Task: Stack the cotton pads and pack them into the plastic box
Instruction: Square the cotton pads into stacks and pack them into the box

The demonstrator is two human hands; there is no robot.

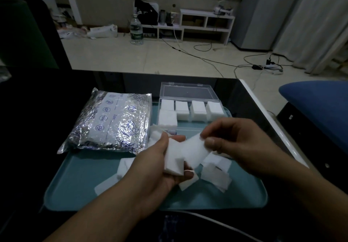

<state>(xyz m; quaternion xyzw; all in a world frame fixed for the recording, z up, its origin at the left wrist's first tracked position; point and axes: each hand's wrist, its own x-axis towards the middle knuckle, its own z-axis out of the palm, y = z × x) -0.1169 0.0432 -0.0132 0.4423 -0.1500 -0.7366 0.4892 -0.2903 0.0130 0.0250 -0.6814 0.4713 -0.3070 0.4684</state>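
My left hand (160, 164) grips a small stack of white cotton pads (173, 163) above the teal tray (79, 181). My right hand (233, 143) pinches a single cotton pad (194, 150) by its upper right corner, and the pad lies against the stack. Loose pads (216, 174) lie scattered on the tray beneath my hands and to the left. The clear plastic box (190, 109) stands open at the tray's far edge, with pad stacks in its compartments and its lid (188, 91) folded back.
A crinkled silver foil bag (113, 121) lies on the tray's left far part. The tray sits on a dark glass table (250, 98) with a white right edge. A blue seat (316, 102) stands to the right. Cables and a water bottle (136, 28) are on the floor beyond.
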